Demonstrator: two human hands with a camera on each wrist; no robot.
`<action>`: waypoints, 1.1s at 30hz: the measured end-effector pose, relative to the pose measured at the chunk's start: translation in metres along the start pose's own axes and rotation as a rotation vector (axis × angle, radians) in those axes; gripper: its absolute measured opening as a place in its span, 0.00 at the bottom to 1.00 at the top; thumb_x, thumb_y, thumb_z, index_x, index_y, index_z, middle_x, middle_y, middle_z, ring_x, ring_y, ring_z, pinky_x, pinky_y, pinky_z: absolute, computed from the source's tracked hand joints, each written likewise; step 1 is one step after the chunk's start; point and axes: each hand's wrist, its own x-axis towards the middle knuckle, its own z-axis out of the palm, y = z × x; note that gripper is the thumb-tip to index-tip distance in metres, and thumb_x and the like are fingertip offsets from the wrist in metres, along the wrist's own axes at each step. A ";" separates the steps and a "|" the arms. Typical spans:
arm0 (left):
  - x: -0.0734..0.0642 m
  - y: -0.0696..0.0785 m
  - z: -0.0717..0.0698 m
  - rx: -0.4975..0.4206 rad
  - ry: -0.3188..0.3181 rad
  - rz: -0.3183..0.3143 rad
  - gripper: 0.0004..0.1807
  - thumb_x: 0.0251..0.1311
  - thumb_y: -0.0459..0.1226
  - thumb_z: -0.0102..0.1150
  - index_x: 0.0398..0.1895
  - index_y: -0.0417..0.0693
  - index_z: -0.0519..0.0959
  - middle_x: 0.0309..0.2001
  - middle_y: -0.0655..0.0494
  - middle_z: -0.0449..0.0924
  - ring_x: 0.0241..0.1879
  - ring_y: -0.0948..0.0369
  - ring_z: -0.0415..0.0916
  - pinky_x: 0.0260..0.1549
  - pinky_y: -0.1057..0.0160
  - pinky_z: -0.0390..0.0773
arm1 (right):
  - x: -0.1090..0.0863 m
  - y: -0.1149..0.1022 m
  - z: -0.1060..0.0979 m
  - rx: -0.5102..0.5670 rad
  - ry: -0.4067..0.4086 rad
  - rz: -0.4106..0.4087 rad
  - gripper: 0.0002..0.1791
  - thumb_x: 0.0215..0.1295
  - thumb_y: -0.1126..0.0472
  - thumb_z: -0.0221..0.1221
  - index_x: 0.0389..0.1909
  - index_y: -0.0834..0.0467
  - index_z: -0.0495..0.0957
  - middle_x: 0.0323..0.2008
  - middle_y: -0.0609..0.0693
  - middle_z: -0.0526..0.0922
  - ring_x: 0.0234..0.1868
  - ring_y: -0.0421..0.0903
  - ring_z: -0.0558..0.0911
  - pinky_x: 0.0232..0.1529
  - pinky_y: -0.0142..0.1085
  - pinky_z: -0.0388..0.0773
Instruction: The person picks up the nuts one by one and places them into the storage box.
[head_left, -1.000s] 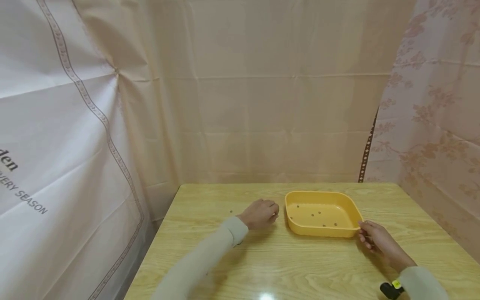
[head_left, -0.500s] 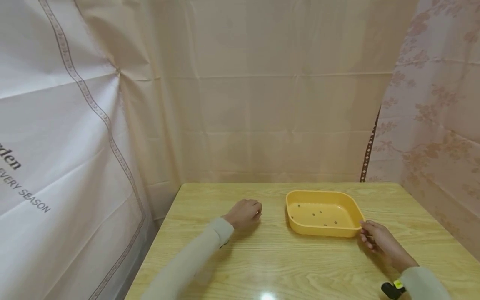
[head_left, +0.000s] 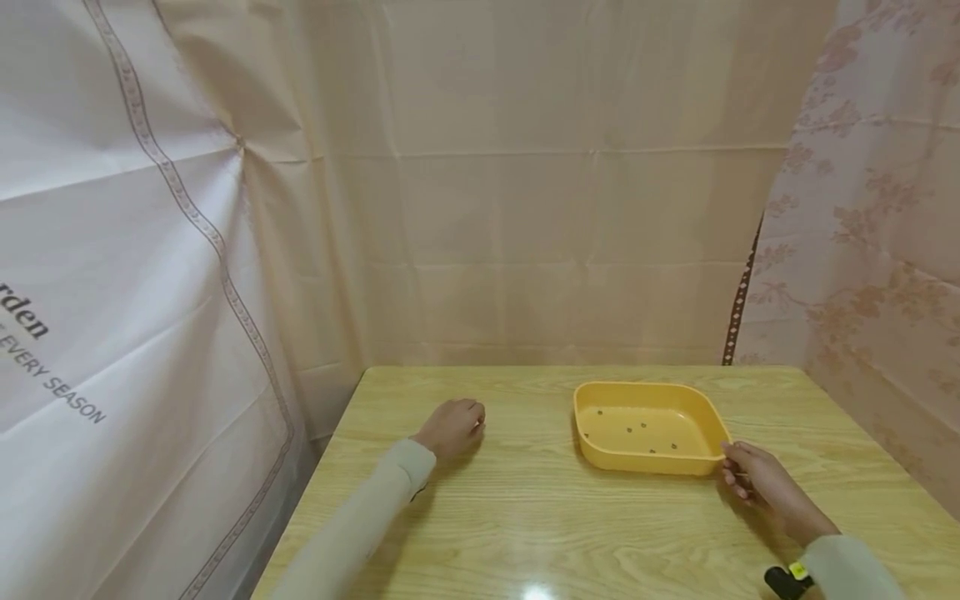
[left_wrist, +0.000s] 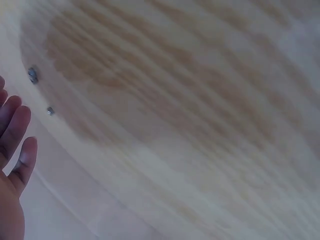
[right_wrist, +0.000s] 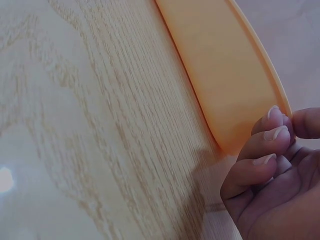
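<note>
A yellow plastic tray sits on the right part of the table, with several small nuts scattered on its floor. My right hand pinches its near right corner; thumb and fingertips meet at the rim in the right wrist view. To the left of the tray, my left hand hovers low over the table with loosely bent fingers and nothing seen in them. Two small metal pieces, a larger one and a smaller nut, lie just beyond its fingertips in the left wrist view; the head view hides them behind the hand.
The wood-grain table ends at a back edge in front of a hanging beige cloth. A black object with a yellow tag shows by the right sleeve.
My left hand has moved left, away from the tray, to the spot where a small nut showed on the table earlier. My right hand keeps its pinch on the tray's corner.
</note>
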 end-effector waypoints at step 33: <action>-0.023 -0.022 -0.001 -0.049 -0.105 -0.139 0.03 0.69 0.39 0.66 0.40 0.50 0.84 0.37 0.58 0.81 0.36 0.61 0.80 0.38 0.60 0.81 | 0.000 -0.001 0.000 0.000 -0.015 0.000 0.23 0.85 0.45 0.38 0.37 0.58 0.68 0.27 0.46 0.72 0.22 0.41 0.71 0.24 0.34 0.70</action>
